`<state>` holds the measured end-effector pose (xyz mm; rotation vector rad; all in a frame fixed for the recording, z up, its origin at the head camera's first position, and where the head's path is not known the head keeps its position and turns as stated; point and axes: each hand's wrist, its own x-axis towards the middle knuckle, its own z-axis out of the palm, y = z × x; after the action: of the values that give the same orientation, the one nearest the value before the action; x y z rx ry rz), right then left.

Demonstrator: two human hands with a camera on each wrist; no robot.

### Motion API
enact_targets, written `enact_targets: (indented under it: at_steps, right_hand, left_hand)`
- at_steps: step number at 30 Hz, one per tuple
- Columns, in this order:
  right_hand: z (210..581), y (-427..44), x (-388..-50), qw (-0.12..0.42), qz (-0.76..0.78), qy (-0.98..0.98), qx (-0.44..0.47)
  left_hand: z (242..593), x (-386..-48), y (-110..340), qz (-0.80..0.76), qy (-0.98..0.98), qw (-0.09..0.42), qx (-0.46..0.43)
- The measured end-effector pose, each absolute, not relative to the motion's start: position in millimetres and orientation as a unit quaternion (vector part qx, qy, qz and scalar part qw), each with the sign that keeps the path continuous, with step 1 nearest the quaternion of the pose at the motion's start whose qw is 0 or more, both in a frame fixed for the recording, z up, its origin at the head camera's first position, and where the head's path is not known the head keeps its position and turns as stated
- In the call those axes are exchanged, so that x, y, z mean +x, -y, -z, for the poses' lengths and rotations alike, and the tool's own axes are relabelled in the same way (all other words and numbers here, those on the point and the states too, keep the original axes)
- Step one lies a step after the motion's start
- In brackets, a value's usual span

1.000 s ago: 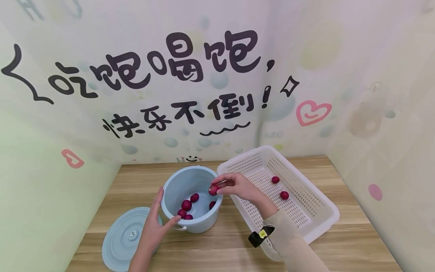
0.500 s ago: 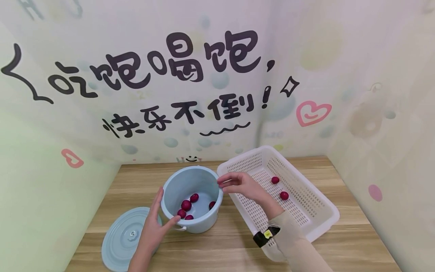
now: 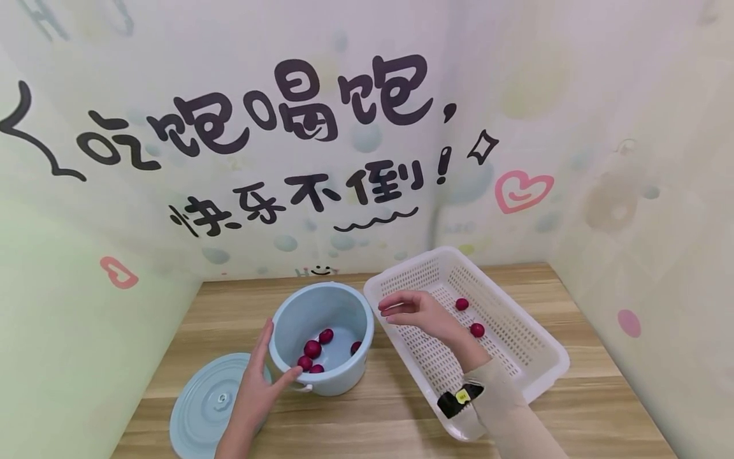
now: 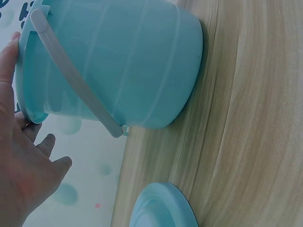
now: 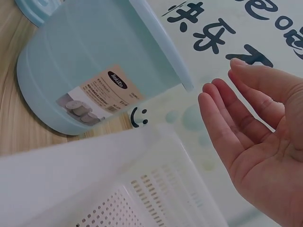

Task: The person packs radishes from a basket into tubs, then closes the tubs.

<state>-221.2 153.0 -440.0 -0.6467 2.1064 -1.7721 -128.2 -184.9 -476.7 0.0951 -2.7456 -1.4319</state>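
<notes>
A light blue bucket [image 3: 338, 382] stands upright with several dark red round fruits [image 3: 312, 349] on its bottom. My left hand [image 3: 258, 389] rests on the bucket's left rim, thumb at the front and fingers spread along the outside; in the left wrist view the hand [image 4: 23, 165] touches the rim beside the bucket [image 4: 128, 61]. Just right of the bucket, my right hand [image 3: 421, 313] hovers over the white basket [image 3: 550, 376], fingers loosely bent and holding nothing. The right wrist view shows that empty hand [image 5: 260, 132] off the bucket's rim [image 5: 161, 42]. Two red fruits [image 3: 477, 329] lie in the basket.
A round blue lid [image 3: 201, 401] lies on the wooden table [image 3: 378, 433] left of the bucket, partly behind my left forearm. The basket's left edge stands close beside the bucket. A printed wall [image 3: 367, 255] rises behind the table.
My right hand held a red fruit over the bucket, let it go, and moved right over the basket. My left hand has stayed at the bucket's rim. The head view has shifted slightly.
</notes>
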Motion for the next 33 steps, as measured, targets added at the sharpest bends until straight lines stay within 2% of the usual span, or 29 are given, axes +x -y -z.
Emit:
enact_targets:
  at_steps: [33]
  right_hand:
    - [465,-205,-216,0.129,0.62,-0.757,-0.161]
  left_hand:
    - [477,-127,185,0.463,0.886,0.017,0.036]
